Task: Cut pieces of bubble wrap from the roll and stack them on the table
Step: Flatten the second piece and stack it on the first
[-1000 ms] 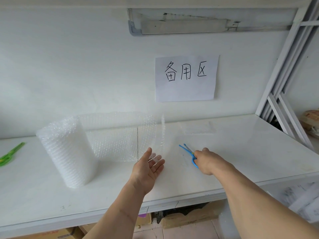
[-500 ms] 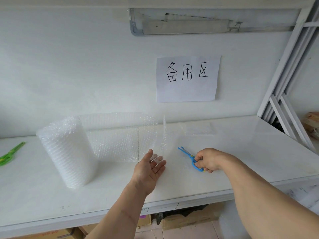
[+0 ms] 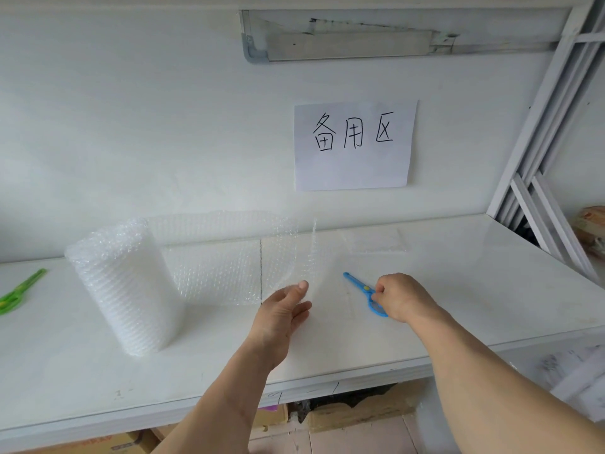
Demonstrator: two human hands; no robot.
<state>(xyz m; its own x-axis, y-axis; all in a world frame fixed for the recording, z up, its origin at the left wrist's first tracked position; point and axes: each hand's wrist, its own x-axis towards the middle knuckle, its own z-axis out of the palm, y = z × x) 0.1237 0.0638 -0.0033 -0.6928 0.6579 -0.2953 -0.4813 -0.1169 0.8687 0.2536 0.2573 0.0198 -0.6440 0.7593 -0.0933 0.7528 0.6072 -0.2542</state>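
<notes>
A person's left hand (image 3: pixel 284 314) pinches the free edge of a clear bubble wrap sheet (image 3: pixel 229 270) between thumb and fingers, palm turned inward, forearm reaching up from the lower frame. The sheet runs leftward to the bubble wrap roll (image 3: pixel 122 286), which stands upright on the white table (image 3: pixel 491 283). The right hand (image 3: pixel 401 298), fingers curled, grips the handle of blue scissors (image 3: pixel 363 291) whose blades point up and left, apparently resting on the tabletop. Behind the scissors, what looks like a flat cut piece of bubble wrap (image 3: pixel 375 240) lies near the wall. Green scissors (image 3: pixel 18 293) lie at the table's far left, below a handwritten paper sign (image 3: pixel 355 145)
</notes>
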